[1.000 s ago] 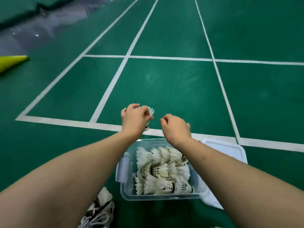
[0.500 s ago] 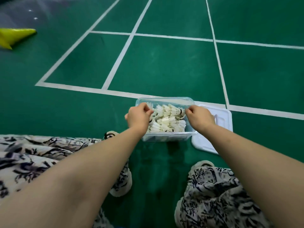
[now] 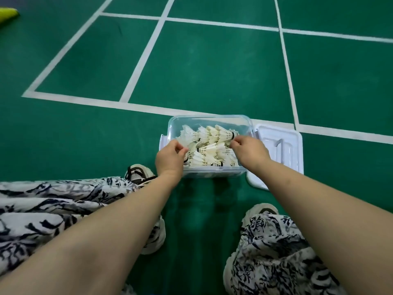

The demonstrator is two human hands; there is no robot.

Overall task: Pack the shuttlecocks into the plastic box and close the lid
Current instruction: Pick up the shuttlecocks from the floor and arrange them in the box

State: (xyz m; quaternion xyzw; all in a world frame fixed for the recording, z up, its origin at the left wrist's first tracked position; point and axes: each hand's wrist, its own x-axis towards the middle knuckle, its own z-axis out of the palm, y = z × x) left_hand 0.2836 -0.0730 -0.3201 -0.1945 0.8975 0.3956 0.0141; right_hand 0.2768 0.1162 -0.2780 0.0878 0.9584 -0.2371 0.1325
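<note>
Mostly packed: shuttlecocks (image 3: 209,145) fill the plastic box (image 3: 209,121); my left hand (image 3: 170,158) and right hand (image 3: 249,151) each pinch feathers (lid (image 3: 293,150) lies beside, unfitted).

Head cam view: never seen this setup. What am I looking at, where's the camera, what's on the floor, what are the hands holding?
There is no robot here. A person wears a wide-angle camera on the head, looking forward and down, so the two bare forearms reach in from the bottom of the picture. The surface is a green badminton court floor with white lines. On it stands a clear plastic box, open, with white shuttlecocks piled inside. Its white lid lies flat on the floor, right beside the box. The left hand and the right hand are both in the box, fingertips pinched on shuttlecock feathers; whether they are lifting or just arranging cannot be told. Patterned trousers and pale shoes are the person's own legs.
</note>
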